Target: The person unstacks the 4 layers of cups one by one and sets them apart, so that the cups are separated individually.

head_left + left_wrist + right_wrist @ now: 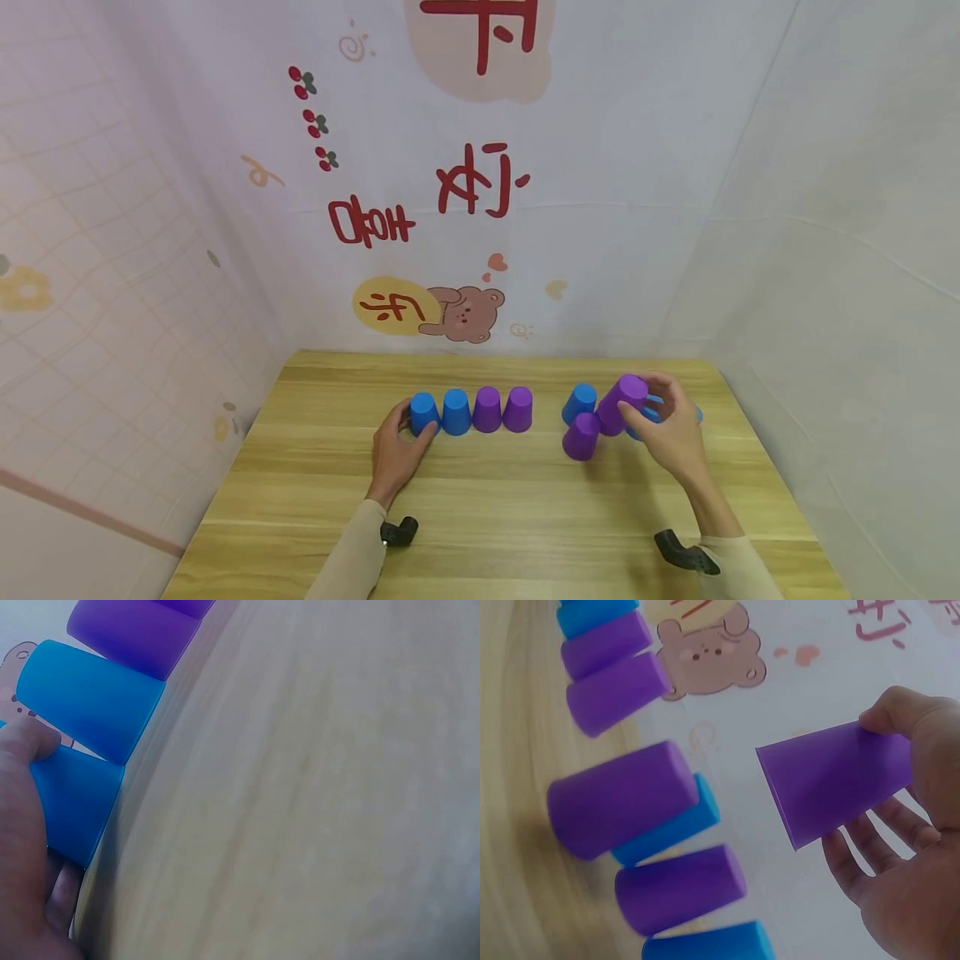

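On the left, my left hand (397,450) grips the end blue cup (423,414) of a row, thumb at its near side and fingers around the far side. That upside-down cup (79,799) stands on the table. Beside it come another blue cup (456,412) and two purple cups (487,410). At the right, my right hand (671,425) holds a purple cup (832,780) up off the table, mouth downward and tilted, between thumb and fingers. Below it stand a purple cup (682,889), a blue cup (580,404) and a nearer purple cup (581,437).
Blue cups (645,419) show partly behind my right hand. The wooden table (495,525) ends at a printed cloth (600,250) at the back, with more cloth on both sides. A black wrist mount (399,532) sits on each sleeve.
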A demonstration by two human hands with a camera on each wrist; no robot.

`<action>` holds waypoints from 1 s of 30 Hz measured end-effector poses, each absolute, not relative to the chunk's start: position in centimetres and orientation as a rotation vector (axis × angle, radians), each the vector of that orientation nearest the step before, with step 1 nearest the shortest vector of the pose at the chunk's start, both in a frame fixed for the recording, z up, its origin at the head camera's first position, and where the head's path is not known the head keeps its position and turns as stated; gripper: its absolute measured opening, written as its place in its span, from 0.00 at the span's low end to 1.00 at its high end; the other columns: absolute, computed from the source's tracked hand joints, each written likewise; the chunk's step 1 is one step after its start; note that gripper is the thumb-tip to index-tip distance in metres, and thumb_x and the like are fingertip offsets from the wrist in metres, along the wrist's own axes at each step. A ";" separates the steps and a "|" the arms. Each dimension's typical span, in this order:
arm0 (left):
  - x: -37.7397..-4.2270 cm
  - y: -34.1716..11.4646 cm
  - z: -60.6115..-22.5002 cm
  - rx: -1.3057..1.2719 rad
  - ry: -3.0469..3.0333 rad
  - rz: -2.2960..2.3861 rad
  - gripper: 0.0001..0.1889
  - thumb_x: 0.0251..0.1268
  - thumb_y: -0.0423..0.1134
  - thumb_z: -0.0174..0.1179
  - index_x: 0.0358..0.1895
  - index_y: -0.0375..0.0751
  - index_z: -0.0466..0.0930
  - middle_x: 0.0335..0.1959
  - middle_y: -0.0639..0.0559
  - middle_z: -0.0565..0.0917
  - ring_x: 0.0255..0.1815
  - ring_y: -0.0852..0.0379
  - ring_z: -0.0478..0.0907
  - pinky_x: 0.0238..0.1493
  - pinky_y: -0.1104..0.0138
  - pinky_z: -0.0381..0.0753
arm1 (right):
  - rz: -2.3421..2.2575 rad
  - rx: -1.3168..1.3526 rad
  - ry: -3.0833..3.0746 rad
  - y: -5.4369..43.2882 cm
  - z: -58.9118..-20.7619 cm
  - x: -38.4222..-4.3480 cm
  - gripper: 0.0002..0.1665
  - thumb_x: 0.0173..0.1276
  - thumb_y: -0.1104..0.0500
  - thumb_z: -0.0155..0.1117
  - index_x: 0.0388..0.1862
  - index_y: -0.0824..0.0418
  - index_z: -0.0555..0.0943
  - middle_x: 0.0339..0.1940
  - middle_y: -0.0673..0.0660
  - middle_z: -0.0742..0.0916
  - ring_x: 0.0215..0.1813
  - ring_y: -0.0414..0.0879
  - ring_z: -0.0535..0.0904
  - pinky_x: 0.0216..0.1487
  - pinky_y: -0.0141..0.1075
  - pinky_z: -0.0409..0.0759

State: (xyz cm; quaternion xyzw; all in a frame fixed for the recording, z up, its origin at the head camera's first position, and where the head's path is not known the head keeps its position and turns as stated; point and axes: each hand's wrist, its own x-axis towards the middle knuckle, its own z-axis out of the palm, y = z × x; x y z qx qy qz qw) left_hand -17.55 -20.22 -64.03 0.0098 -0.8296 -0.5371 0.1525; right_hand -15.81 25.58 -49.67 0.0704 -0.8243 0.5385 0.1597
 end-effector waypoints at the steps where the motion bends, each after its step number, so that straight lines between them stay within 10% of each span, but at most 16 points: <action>1: -17.5 -20.2 -64.1 0.027 -2.380 -1.536 0.35 0.71 0.44 0.80 0.77 0.42 0.79 0.73 0.40 0.87 0.74 0.40 0.87 0.78 0.43 0.86 | 1.539 0.192 -2.350 25.8 -49.8 -15.7 0.32 0.74 0.67 0.79 0.72 0.66 0.77 0.60 0.43 0.87 0.60 0.32 0.87 0.63 0.20 0.86; 11: -17.7 -20.1 -64.1 0.017 -2.372 -1.516 0.34 0.70 0.42 0.81 0.77 0.41 0.80 0.72 0.39 0.88 0.73 0.39 0.87 0.77 0.44 0.87 | 1.532 0.104 -2.359 27.1 -52.9 -14.8 0.32 0.71 0.69 0.81 0.70 0.70 0.77 0.57 0.39 0.87 0.54 0.29 0.88 0.58 0.20 0.89; 30: -17.6 -20.2 -64.2 0.023 -2.368 -1.530 0.35 0.70 0.43 0.81 0.77 0.42 0.80 0.72 0.40 0.87 0.74 0.40 0.86 0.78 0.45 0.86 | 1.527 -0.065 -2.440 26.7 -57.7 -14.0 0.36 0.68 0.67 0.84 0.71 0.69 0.77 0.65 0.71 0.89 0.53 0.26 0.83 0.54 0.19 0.88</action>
